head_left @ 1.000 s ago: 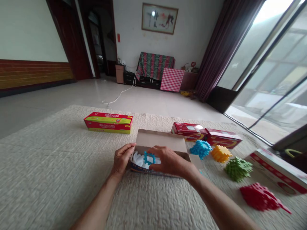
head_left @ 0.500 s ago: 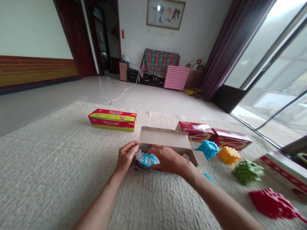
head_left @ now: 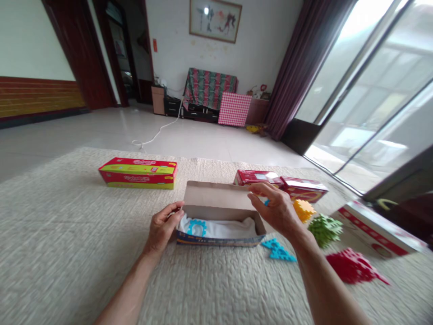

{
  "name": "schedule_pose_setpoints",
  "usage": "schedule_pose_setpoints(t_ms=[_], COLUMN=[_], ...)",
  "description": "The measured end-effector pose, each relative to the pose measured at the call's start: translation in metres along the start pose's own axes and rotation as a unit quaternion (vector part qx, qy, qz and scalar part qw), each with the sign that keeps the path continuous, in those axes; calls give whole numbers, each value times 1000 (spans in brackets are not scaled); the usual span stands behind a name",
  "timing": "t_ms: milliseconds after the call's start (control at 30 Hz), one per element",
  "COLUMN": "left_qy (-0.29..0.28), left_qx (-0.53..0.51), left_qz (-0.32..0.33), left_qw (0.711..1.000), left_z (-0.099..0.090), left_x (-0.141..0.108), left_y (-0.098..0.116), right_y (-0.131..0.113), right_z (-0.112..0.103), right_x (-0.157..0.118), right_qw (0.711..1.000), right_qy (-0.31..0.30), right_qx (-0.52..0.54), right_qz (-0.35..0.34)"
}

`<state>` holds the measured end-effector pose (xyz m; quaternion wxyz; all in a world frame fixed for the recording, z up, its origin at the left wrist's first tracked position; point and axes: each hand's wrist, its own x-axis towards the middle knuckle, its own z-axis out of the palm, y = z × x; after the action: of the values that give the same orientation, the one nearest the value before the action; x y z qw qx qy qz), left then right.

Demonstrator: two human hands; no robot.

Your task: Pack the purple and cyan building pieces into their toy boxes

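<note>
A long cardboard box with a dark blue printed front lies open before me, its plain lid raised at the back. White cloth or paper lines it, and a light blue toothed square piece with a hole lies on top at the left. My left hand is closed, thumb and fingers pinching the box's left end. Thumb and fingertips of my right hand close at the lid's right edge. Flat blue toothed pieces lie on the mat right of the box.
A red and yellow-green box stands at the back left. Dark red boxes are behind my right hand. Rightward lie yellow, green and red toothed pieces, then a white-and-red box. Quilted mat lies underneath.
My right hand has come out of the box and moved up and right to the lid's edge, uncovering the white lining. My left hand stays at the left end. The view has shifted right.
</note>
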<state>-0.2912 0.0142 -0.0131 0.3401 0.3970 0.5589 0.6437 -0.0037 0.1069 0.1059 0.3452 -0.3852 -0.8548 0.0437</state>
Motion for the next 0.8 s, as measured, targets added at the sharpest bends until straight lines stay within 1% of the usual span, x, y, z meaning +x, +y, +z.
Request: schedule_pose_setpoints(t_ms=[67, 133, 200, 267, 333, 400, 500, 633, 700, 800], left_qy=[14, 21, 18, 18, 21, 24, 24, 28, 30, 29], left_qx=[-3, -9, -7, -6, -7, -9, -9, -10, -9, -4], left_qz=[-4, -9, -12, -14, -16, -16, -17, -17, -13, -7], left_qw=[1000, 1000, 1000, 1000, 1000, 1000, 1000, 999, 999, 1000], left_z=[-1, -3, -4, -6, -7, -7, -7, -8, -8, -8], left_x=[1, 3, 5, 6, 6, 6, 6, 6, 6, 6], left_y=[-3, -7, -10, -11, -13, -13, -13, -13, -13, -13], right_y=[35, 68, 92, 105, 109, 110, 111, 114, 114, 107], right_z=[-20, -35, -41, -38, -31, -24, -19, -19, -21, -27], right_x=[-7, -17, -26, -33, -35, -34, -32, -31, -31, -28], right_qw=[997, 992, 988, 983, 980, 980, 981, 978, 978, 980], right_qy=[13, -18, -73, -114, -128, -126, -132, -139, -136, -120], right_qx=[-50, -91, -97, -94, -94, -92, -75, -81, -88, -103], right_qz=[49, 89, 100, 109, 118, 120, 120, 135, 132, 123])
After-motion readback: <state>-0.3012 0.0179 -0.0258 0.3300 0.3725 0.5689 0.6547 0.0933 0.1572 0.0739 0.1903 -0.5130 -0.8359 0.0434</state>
